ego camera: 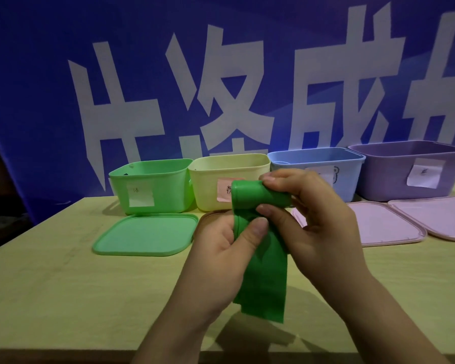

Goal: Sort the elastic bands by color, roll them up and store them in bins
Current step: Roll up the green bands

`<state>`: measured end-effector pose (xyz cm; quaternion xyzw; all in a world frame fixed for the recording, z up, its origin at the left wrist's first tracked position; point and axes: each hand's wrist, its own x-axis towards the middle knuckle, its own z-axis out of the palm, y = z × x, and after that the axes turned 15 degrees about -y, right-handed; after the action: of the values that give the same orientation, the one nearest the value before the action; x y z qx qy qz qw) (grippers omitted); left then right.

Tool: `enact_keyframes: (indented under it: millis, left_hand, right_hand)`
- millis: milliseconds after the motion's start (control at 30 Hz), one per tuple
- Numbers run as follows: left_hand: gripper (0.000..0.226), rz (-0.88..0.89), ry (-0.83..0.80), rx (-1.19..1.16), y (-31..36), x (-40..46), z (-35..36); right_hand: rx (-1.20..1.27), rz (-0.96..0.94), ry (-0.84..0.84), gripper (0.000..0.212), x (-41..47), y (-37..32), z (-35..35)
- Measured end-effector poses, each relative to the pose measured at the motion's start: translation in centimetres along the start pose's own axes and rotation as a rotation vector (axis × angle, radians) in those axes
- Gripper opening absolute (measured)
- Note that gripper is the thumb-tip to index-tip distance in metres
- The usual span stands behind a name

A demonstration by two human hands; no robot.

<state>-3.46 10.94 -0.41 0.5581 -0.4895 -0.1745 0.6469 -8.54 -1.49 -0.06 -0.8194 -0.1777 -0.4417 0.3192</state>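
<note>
You have the green elastic band [263, 279] held up over the middle of the table [63, 285], its top end wound into a roll and its loose tail hanging toward 6 o'clock. Your right hand [318, 222] pinches the roll at its 3 o'clock end; your left hand [221, 248] grips the band just below the roll, thumb pressed on it. Toward 12 o'clock stand four open bins in a row: green bin [153, 190], yellow bin [210, 177], blue bin [347, 169], purple bin [394, 177]. The green lid [145, 235] lies at 10 o'clock, two pink lids [386, 227] at 2 o'clock.
</note>
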Motion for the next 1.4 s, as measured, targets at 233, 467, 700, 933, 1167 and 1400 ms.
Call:
enact_keyframes:
  millis: [233, 467, 700, 933, 1167, 1400]
  left_hand:
    - [0.037, -0.042, 0.018, -0.062, 0.1, -0.1, 0.3]
    - [0.032, 0.003, 0.068, -0.132, 0.2, -0.3, 0.4]
    - [0.018, 0.056, -0.004, -0.126, 0.0, -0.5, -0.2]
    - [0.014, -0.033, -0.085, -0.074, -0.4, -0.2, -2.1]
    - [0.034, -0.116, -0.152, -0.167, -1.6, 0.2, -3.0]
    - [0.025, -0.095, -0.146, -0.261, -1.5, 0.5, -2.8]
  right_hand:
    - [0.057, -0.018, -0.114, 0.024, -0.1, 0.2, -0.7]
    - [0.42, 0.159, -0.283, 0.022, -0.3, -0.5, -2.0]
    - [0.512, 0.405, -0.376, 0.027, 0.2, -1.7, -2.3]
    - [0.52, 0.334, -0.352, 0.031, 0.0, -1.7, -2.8]
    - [0.531, 0.316, -0.311, 0.03, 0.1, -2.0, -3.3]
    - [0.559, 0.331, -0.387, 0.032, 0.2, -1.7, -3.9]
